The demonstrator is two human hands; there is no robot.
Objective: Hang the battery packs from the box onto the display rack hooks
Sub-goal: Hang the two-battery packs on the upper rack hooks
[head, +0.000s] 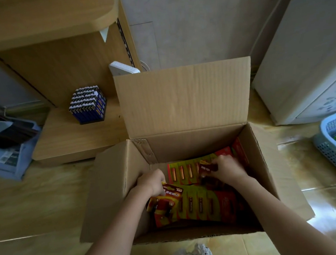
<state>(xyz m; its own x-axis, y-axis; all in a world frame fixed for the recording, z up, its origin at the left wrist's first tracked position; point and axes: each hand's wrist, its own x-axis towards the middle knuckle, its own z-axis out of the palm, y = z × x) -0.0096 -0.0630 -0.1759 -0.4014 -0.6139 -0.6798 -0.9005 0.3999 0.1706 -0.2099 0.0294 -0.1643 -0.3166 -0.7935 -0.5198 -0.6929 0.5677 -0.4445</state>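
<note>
Both grips clenched on battery packs inside the cardboard box (pixel 184 146) — my left hand (pixel 153 181) on a red pack (pixel 164 199), right hand (pixel 228 170) on a dark pack (pixel 206 168); overlapping cards could snag and spill.

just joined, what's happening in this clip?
A person is reaching into an open cardboard box on the floor with both hands. The left hand grips a red battery pack at the box's near left side; the right hand is closed on a dark red pack farther back. More green and red packs lie in the box. No display rack hooks are in view, so nothing is shown hung yet.
</note>
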